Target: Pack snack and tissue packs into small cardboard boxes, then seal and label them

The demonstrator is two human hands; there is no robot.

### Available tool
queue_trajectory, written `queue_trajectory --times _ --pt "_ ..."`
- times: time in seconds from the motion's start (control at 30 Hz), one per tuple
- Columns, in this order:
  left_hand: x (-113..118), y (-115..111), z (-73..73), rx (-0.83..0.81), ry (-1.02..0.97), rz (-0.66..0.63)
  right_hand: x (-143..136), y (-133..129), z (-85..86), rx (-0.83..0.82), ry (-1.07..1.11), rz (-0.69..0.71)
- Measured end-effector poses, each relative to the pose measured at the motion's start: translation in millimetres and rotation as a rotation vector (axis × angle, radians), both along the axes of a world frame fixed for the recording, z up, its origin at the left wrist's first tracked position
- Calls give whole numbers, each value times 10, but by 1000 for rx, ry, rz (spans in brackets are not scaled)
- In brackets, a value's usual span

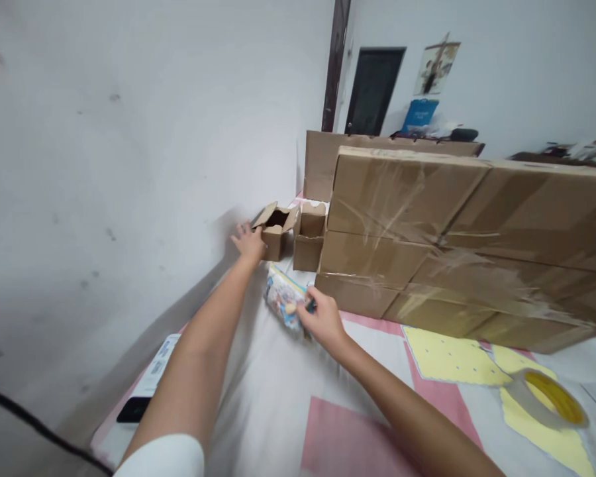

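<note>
My left hand [249, 241] has its fingers spread, against the left side of a small open cardboard box [273, 244]. Another small open cardboard box [308, 253] stands just right of it. My right hand [324, 319] pinches one end of a printed pouch [283, 298] with a blue and yellow edge. The pouch hangs tilted above the white and pink cloth [273, 384], in front of the two boxes, and is a little blurred.
Large taped cardboard boxes [402, 199] form a stacked wall on the right. A roll of tape [546, 399] lies on the cloth at lower right. Close on the left is a white wall [129, 165], with a black-and-white item [146, 381] by my left forearm. A black cable [40, 427] crosses lower left.
</note>
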State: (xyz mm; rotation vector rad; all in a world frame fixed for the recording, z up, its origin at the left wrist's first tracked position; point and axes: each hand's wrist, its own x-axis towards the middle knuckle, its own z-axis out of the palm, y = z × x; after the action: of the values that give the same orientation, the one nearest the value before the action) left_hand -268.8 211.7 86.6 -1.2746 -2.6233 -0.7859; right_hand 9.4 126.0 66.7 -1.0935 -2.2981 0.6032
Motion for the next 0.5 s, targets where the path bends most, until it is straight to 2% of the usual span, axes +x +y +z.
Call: queue_trajectory --times 0.13,0.23,0.3,0.4,0.5 --pt "70 82 69 -14 144 -195 1136 -393 -65 -6 171 34" --pt "84 208 141 -61 187 -299 1961 -583 -108 -57 102 -31" --pt "86 289 179 -107 187 -336 2396 -651 -139 -71 -7 -91" --pt "98 351 225 -162 155 -298 2762 -676 -135 -66 -166 -127" --pt "135 298 295 -154 126 -231 2729 -652 -18 -18 -353 -103"
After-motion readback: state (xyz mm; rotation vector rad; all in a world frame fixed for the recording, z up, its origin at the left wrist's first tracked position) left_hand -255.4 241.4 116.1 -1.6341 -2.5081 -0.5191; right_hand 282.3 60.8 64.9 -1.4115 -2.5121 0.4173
